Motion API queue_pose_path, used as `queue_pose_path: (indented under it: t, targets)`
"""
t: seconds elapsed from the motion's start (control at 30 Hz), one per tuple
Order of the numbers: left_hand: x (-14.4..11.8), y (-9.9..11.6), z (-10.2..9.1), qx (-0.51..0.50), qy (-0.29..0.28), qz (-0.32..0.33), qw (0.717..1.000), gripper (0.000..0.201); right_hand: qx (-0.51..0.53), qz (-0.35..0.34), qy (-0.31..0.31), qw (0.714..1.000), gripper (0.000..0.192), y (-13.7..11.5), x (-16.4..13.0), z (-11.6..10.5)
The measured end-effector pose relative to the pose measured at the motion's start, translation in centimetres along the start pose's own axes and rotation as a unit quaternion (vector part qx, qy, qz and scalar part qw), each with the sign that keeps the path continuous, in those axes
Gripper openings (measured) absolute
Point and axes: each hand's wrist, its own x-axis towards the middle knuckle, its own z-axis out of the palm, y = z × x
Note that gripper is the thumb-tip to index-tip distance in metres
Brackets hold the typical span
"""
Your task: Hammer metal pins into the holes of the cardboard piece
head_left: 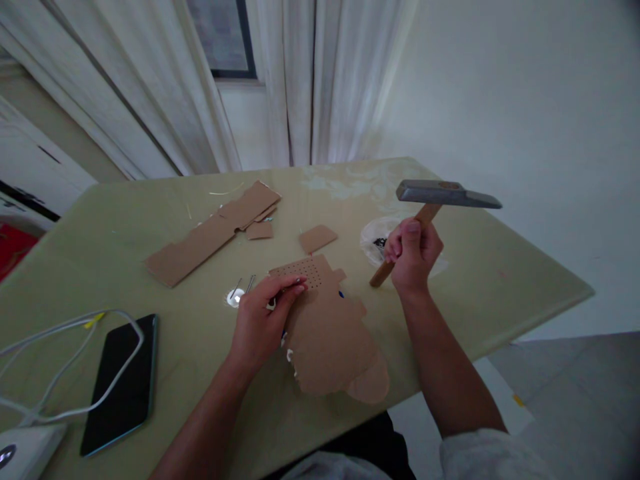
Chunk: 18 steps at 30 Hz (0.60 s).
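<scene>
A hammer with a grey steel head and wooden handle (383, 274) is held up above the table, and my right hand (416, 257) is wrapped round its handle. My left hand (267, 317) pinches a nail (299, 281), mostly hidden by thumb and fingers, over a cut cardboard shape (330, 340). Rows of small punched holes (313, 270) mark the upper part of that cardboard, right beside the fingertips. Just left of the left hand, loose nails (251, 283) lie at a shiny round white piece (235, 297).
Cardboard strips (215, 233) and a small cardboard scrap (318, 238) lie farther back. A clear plastic bag (373, 233) with dark contents sits behind my right hand. At the left are a black tablet (123, 380) and a white cable (65, 415). The table's (500, 287) right corner juts out.
</scene>
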Motion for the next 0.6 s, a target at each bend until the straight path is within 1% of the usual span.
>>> queue_pose_path:
  t: [0.33,0.6]
  targets:
    - [-0.12,-0.26,-0.03,0.004,-0.006,0.013,1.000,0.012,0.008,0.009,0.004,1.000,0.057,0.18,0.08,-0.20]
    - [-0.07,-0.01,-0.02,0.002,-0.009,0.021,1.000,0.013,0.024,0.010,-0.004,1.000,0.058,0.15,0.16,-0.24]
